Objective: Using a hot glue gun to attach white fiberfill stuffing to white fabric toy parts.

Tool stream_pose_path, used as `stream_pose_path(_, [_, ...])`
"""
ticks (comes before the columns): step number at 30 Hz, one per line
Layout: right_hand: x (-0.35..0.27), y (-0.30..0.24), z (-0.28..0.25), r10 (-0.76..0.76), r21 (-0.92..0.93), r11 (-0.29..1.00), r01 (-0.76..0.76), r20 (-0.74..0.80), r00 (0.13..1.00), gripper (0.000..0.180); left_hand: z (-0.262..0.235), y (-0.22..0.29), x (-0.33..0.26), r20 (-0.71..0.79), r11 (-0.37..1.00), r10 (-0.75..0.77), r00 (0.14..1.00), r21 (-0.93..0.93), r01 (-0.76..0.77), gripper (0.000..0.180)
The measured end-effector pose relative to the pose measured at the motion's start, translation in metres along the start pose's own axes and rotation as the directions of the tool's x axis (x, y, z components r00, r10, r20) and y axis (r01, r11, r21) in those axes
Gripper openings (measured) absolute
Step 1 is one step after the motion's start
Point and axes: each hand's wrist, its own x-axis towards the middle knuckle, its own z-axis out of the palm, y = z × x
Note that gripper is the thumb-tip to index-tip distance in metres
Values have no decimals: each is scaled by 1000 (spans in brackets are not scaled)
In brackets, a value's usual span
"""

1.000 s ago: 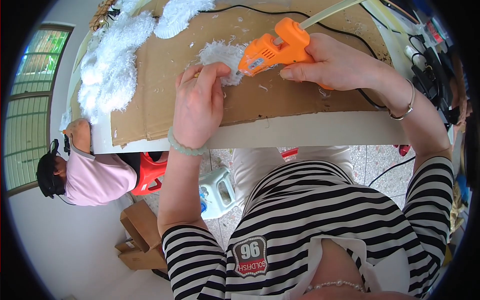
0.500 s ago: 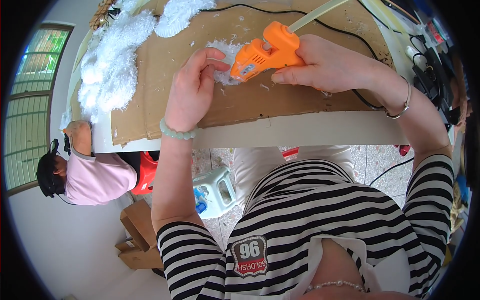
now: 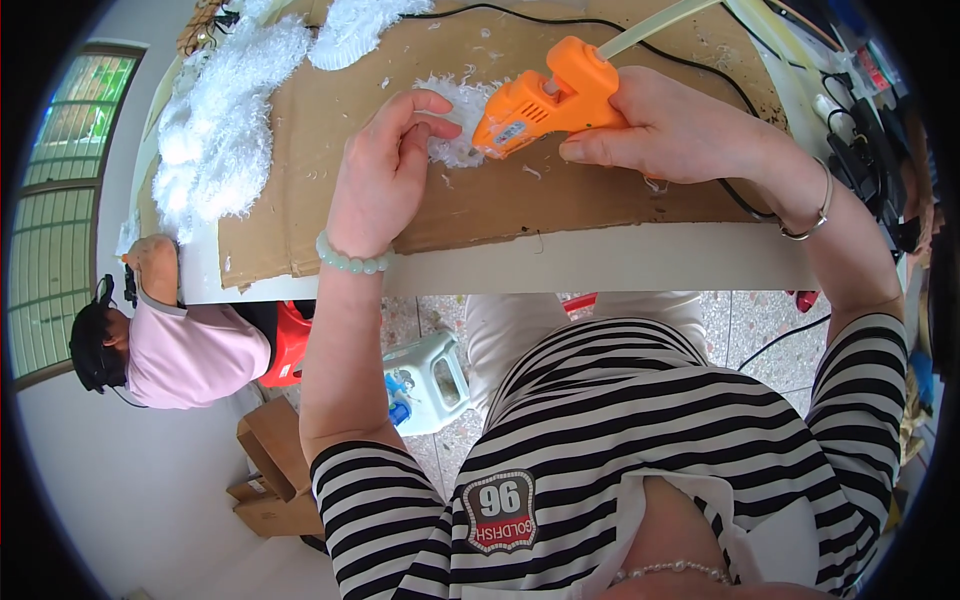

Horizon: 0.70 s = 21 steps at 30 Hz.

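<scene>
My right hand (image 3: 670,125) is wrapped round the grip of an orange hot glue gun (image 3: 545,100), its nozzle end pointing down and left. A pale glue stick (image 3: 655,28) juts from the gun's back end. Under the nozzle, a small white fluffy piece (image 3: 455,145) lies on the brown cardboard (image 3: 480,205); the gun hides part of its right side. My left hand (image 3: 385,170) is beside this piece, fingers loosely curled and apart, the fingertips at its left edge. I see nothing held between them.
A heap of white fluffy material (image 3: 220,120) covers the table's left side, another white fluffy piece (image 3: 355,35) lying at the back. A black cord (image 3: 690,62) crosses the cardboard. Dark devices (image 3: 860,150) crowd the right edge. Another person (image 3: 195,350) sits at left.
My right hand has shifted the glue gun slightly right and up, uncovering more of the small fluffy piece. My left hand stays nearly in place.
</scene>
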Motion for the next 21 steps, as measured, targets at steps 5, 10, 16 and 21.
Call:
stream_pose_path(5, [-5, 5, -4, 12, -25, 1000, -13, -42, 999, 32, -1, -1, -2, 1, 1000, -4, 1000, 8, 4, 27])
stream_pose_path(10, [-15, 11, -1, -37, 70, 996, 54, -226, 973, 41, 1, -3, -3, -10, 999, 28, 1000, -16, -28, 27])
stream_pose_path(16, [-18, 23, -11, -128, 330, 922, 204, -238, 963, 28, -1, -2, -14, -184, 993, 74, 980, -79, -89, 23])
stream_pose_path(21, [-1, 8, 7, -43, 630, 731, 261, -340, 940, 33, 4, 17, -27, -48, 836, 349, 936, 467, -288, 32])
